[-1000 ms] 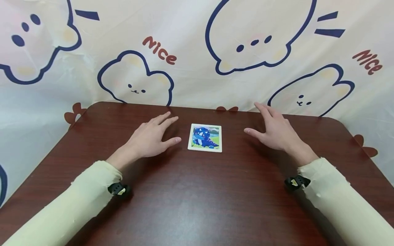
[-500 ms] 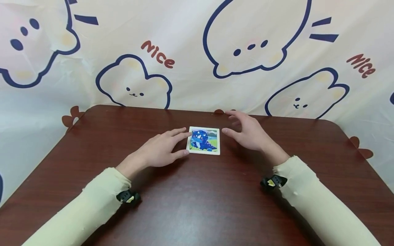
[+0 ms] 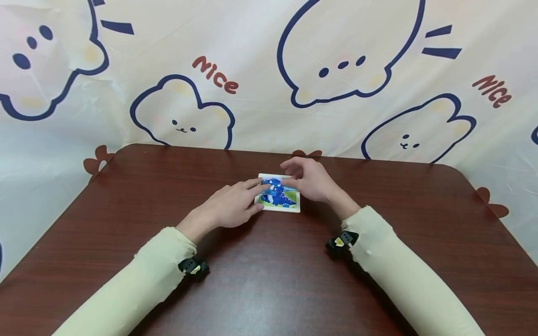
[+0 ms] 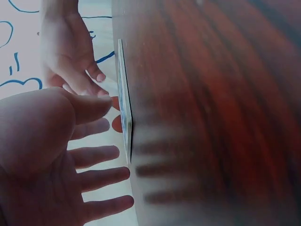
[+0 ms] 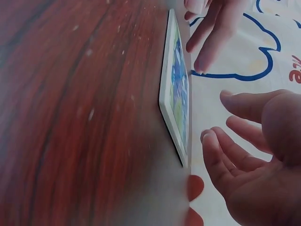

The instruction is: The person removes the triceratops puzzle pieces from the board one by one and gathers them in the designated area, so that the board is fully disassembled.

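A thin square picture board (image 3: 278, 200) with a white border and a blue dinosaur printed on it lies flat on the table. My left hand (image 3: 230, 205) reaches over its left edge, fingers spread and fairly straight. From the right, my right hand (image 3: 314, 181) hovers at the board's upper right part, fingers loosely bent with nothing between them. In the right wrist view a gap shows between the right hand (image 5: 263, 146) and the board (image 5: 177, 89). The left wrist view shows the left fingers (image 4: 101, 179) beside the board's edge (image 4: 123, 89); contact is hard to tell.
The dark red-brown wooden table (image 3: 269, 280) has rounded far corners. Behind it hangs a pale curtain (image 3: 260, 56) with cartoon animals and lettering. Black bands (image 3: 194, 268) with small devices sit at both wrists.
Both hands have moved inward from the sides to the picture board, the right one farther leftward. The board has stayed on its spot; the head view has shifted slightly.
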Available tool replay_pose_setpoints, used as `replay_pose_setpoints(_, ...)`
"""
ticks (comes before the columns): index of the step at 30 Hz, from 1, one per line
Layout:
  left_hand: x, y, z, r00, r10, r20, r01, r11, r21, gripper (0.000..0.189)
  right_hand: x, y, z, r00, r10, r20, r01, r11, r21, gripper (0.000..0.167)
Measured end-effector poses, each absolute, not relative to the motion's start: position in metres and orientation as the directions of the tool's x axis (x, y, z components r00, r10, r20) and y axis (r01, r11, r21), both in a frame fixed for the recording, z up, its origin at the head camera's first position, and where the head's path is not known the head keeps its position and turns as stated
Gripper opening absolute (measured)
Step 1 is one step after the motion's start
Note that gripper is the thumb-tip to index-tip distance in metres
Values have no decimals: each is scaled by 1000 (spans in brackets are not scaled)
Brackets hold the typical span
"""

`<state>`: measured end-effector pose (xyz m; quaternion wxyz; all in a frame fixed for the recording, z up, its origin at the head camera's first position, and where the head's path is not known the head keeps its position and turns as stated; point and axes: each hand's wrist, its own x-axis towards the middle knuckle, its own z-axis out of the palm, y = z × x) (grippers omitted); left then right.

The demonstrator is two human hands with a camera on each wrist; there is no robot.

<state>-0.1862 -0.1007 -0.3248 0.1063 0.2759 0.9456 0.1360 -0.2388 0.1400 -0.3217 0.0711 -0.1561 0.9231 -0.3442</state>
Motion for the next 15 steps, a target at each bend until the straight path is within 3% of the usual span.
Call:
replay_pose_setpoints(9,-190,-96,-324,-828,535,-171,462,821,334,62,-251,119,-327,-938,-338,-77,-205,720,-663,31)
replay_pose_setpoints(15,-191,-93,-323,-830,530,-174,472,833,288,59,-256,109,-330,-937,-339,-88,-210,744,-634,27)
